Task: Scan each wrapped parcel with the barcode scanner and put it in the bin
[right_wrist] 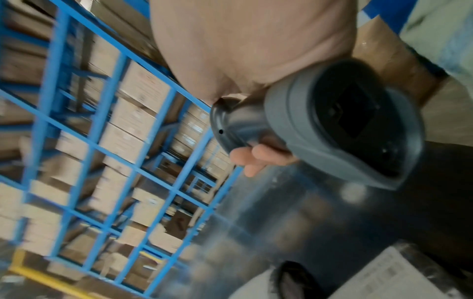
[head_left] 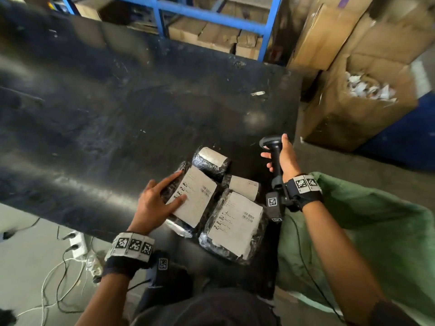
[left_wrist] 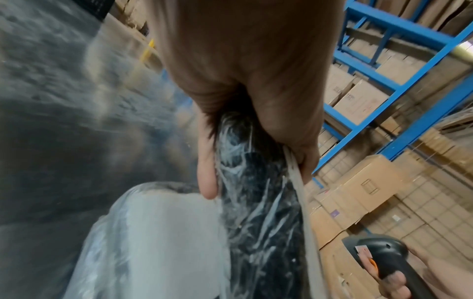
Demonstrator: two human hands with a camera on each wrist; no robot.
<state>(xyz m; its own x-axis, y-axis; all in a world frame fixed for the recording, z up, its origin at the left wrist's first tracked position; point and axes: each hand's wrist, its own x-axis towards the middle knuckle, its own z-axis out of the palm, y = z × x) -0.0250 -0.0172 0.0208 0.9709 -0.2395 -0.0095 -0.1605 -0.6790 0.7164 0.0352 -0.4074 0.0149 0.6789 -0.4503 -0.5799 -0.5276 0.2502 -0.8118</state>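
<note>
Several black film-wrapped parcels with grey labels lie together at the near edge of the black table (head_left: 117, 102). My left hand (head_left: 164, 194) grips the left parcel (head_left: 200, 198), thumb on its label and fingers round its left edge; the left wrist view shows the same parcel (left_wrist: 256, 202) pinched edge-on. Beside it lie a larger flat parcel (head_left: 235, 227), a rolled parcel (head_left: 211, 161) and a small parcel (head_left: 243, 187). My right hand (head_left: 286, 158) holds the black barcode scanner (head_left: 274, 149) by its handle, upright, just right of the pile. In the right wrist view the scanner (right_wrist: 332, 125) shows its dark window.
A green sack-lined bin (head_left: 388, 231) stands at my right, under my right forearm. A cardboard box of paper scraps (head_left: 367, 109) stands beyond the table's right edge. Blue racks (head_left: 211, 8) with cartons stand behind the table. Cables and a power strip (head_left: 77, 245) lie on the floor at left.
</note>
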